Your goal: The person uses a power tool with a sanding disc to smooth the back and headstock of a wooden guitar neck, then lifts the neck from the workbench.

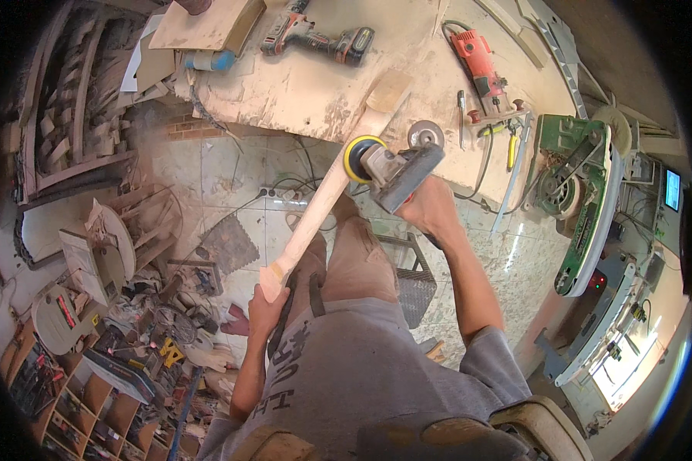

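**Me:** Dusty tile floor (231, 173) under me and junk everywhere, so ignore that. Closest to my body is my left hand (267, 306), low by my thigh, grip shut tight around the narrow near end of a long pale wooden piece (327, 196), shaped like a furniture leg.

**Other poster:** Which way does the wood run?

**Me:** Long axis goes up and away from me, slanting to my right. The near end is in my left grip and the wide far end (388, 92) rests on the edge of the plywood surface (300, 84).

**Other poster:** And the sander?

**Me:** Right hand (430, 207) is further out, arm stretched forward, grip closed around the grey body of the angle grinder (396, 165). Its yellow-rimmed disc (359, 157) points left and sits against the right side of the wood, roughly two thirds along toward the far end. So the wood lies left of my right grip, and the right hand is nearer to the contact spot than the left.

**Other poster:** What's behind it?

**Me:** On the surface there's a cordless drill (315, 38) at the far side and an orange router (480, 65) to the right. A green belt machine (584, 184) stands further right, and an open cubby shelf (69, 399) full of tools sits down by my left.
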Demonstrator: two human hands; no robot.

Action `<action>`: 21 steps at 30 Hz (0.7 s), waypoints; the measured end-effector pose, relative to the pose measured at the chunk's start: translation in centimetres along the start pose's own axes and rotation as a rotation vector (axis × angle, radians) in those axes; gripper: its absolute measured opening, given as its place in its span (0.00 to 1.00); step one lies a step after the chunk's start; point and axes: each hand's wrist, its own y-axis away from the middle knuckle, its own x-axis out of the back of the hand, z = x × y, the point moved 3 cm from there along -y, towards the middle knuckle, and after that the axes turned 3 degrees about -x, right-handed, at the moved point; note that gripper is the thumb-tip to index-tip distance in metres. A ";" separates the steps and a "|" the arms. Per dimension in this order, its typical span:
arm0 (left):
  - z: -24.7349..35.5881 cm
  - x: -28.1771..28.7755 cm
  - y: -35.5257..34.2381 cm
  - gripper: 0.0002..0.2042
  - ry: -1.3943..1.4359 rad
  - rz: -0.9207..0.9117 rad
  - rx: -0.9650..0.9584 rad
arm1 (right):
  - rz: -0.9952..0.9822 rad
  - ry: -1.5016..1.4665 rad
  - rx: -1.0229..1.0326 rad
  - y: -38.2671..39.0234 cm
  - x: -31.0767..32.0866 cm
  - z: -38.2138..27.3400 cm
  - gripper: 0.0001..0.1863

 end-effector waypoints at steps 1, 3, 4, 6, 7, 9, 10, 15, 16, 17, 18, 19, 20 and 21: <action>-0.1 0.0 0.0 0.31 0.012 -0.012 -0.004 | 0.013 -0.009 -0.017 0.0 -0.1 0.4 0.27; -0.2 0.2 0.0 0.30 0.029 -0.032 -0.017 | 0.009 -0.046 -0.059 0.0 -0.6 1.0 0.26; -0.1 0.4 -0.2 0.30 0.034 -0.039 -0.030 | 0.006 -0.022 -0.012 0.0 -0.7 1.1 0.27; 0.1 0.5 -0.3 0.30 0.075 -0.122 0.031 | 0.010 0.029 0.070 0.2 -0.8 1.1 0.29; 0.0 0.7 -0.3 0.30 0.111 -0.195 0.106 | 0.047 0.012 0.090 0.2 -0.6 1.0 0.29; 0.3 0.8 -0.4 0.31 0.168 -0.280 0.158 | 0.049 0.010 0.147 0.2 -0.3 0.7 0.28; 0.4 1.0 -0.5 0.31 0.185 -0.291 0.135 | 0.019 -0.001 0.067 0.1 -0.2 0.8 0.28; -0.4 0.9 -0.7 0.31 0.232 -0.324 0.102 | -0.017 -0.016 0.125 -0.6 0.8 -0.4 0.28; -0.7 0.8 -0.9 0.30 0.244 -0.301 0.063 | 0.040 -0.049 0.108 -0.6 1.1 -0.6 0.29; -0.9 0.7 -1.1 0.30 0.256 -0.278 0.028 | 0.042 -0.051 0.047 -0.7 1.3 -0.5 0.30; -1.4 0.5 -1.2 0.30 0.263 -0.300 0.054 | 0.033 -0.064 0.012 -0.6 1.4 -0.5 0.31; -1.8 0.5 -1.4 0.30 0.269 -0.320 0.080 | 0.022 -0.067 -0.019 -0.5 1.5 -0.4 0.31; -2.0 0.4 -1.5 0.30 0.276 -0.339 0.104 | 0.003 -0.082 -0.025 -0.5 1.6 -0.4 0.31; -2.2 0.3 -1.5 0.30 0.290 -0.341 0.108 | 0.021 -0.100 -0.023 -0.4 1.7 -0.4 0.31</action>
